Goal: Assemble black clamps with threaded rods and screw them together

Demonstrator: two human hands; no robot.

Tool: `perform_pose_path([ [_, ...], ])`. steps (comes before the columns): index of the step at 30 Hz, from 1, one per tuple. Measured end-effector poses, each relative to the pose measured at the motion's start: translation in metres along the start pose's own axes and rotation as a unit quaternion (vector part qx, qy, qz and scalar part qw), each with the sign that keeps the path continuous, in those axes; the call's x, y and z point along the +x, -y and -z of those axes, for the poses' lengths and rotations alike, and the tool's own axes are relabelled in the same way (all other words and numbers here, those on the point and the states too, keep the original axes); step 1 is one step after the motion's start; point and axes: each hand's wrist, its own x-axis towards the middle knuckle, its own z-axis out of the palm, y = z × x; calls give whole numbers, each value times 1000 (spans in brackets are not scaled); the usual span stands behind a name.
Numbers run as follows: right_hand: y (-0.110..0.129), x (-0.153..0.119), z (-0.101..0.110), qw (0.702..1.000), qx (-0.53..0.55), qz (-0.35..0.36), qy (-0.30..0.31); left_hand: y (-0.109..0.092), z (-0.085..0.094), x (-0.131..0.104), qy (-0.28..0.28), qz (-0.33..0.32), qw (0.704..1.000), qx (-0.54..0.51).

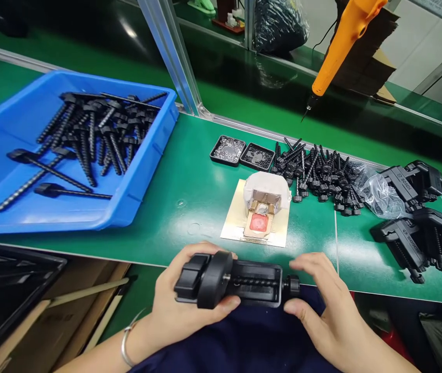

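My left hand (182,311) is wrapped round a black plastic clamp (257,272), holding it level at the table's front edge. A ribbed screw (257,282) runs along the open channel of the clamp and ends in a small black knob (293,286) on the right. Around that knob, my right hand (329,303) has its thumb and fingers spread, with a gap above the knob; whether the thumb tip touches it I cannot tell. Straight ahead on the green table stands a white-wrapped fixture (266,187) with a red pad, on a yellowish board (234,225).
On the left sits a blue bin (127,207) of black screws. Two small trays of tiny parts (228,150) (257,156) lie behind the fixture, beside a pile of knobbed screws (317,173). Several Bosch clamps (438,238) lie at right. An orange power screwdriver (337,52) hangs above.
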Motion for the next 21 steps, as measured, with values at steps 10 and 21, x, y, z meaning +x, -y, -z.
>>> perform_pose_path([
  [10,-7,3,-6,998,13,40,-38,-10,-5,6,-8,-25,1000,-17],
  [21,-3,1,-2,997,63,-29,22,-7,-5,6,4,-26,999,-24],
])
